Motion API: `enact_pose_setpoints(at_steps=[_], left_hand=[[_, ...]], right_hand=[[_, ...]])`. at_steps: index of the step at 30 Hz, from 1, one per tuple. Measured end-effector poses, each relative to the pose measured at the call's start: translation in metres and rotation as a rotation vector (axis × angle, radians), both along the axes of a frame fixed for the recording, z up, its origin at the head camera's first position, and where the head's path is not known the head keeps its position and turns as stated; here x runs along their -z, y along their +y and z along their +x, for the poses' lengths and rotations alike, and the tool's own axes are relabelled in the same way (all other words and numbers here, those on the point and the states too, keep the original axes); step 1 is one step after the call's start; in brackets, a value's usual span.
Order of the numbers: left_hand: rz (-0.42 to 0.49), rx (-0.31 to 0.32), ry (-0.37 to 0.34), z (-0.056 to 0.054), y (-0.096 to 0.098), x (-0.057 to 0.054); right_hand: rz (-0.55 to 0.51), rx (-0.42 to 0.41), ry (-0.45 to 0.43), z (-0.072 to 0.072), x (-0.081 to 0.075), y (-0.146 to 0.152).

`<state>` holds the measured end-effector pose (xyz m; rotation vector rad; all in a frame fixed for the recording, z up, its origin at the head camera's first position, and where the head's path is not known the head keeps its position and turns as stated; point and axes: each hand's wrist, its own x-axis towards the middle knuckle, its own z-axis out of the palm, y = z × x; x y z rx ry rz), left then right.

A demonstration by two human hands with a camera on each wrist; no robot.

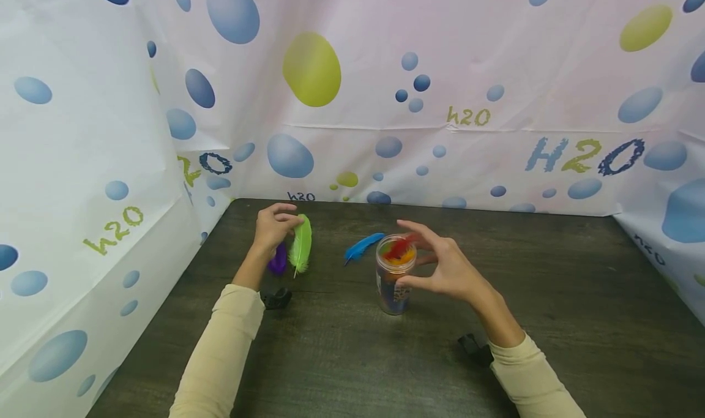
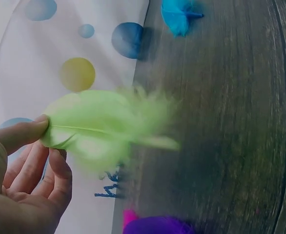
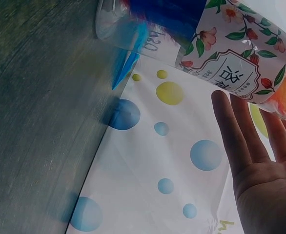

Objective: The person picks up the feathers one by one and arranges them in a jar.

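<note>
My left hand (image 1: 273, 225) pinches a green feather (image 1: 301, 243) by its broad tip, between thumb and fingers, with the quill end hanging down. Below it lies a purple feather (image 1: 278, 260), with a bit of pink (image 2: 130, 214) beside it in the left wrist view. A clear plastic jar (image 1: 393, 295) stands upright, with a flowered label (image 3: 240, 58) and coloured feathers inside. At its mouth shows a red feather (image 1: 399, 248) over orange. Around the jar's upper right side is my right hand (image 1: 448, 265), fingers extended and thumb spread; firm contact cannot be made out.
A blue feather (image 1: 363, 246) lies on the dark wooden table (image 1: 330, 357), just left of the jar. Behind and to the left hangs a white sheet (image 1: 363, 87) with blue and green spots. Small black devices (image 1: 276, 298) sit by both wrists.
</note>
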<state>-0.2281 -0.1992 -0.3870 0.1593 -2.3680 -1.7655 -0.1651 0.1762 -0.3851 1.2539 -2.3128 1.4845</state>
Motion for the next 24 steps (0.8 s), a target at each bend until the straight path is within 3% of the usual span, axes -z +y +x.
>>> enact_pose_setpoints(at_steps=[13, 18, 24], left_hand=[[0.069, 0.053, 0.015, 0.007, 0.010, -0.019], [0.164, 0.058, -0.017, 0.010, 0.017, -0.030], [0.310, 0.094, -0.005, 0.012, 0.028, -0.042]], right_hand=[[-0.011, 0.000, 0.005, 0.000, 0.003, 0.000], [-0.014, 0.000, 0.004, 0.000, 0.004, 0.000], [-0.019, -0.009, 0.011, -0.001, 0.003, 0.000]])
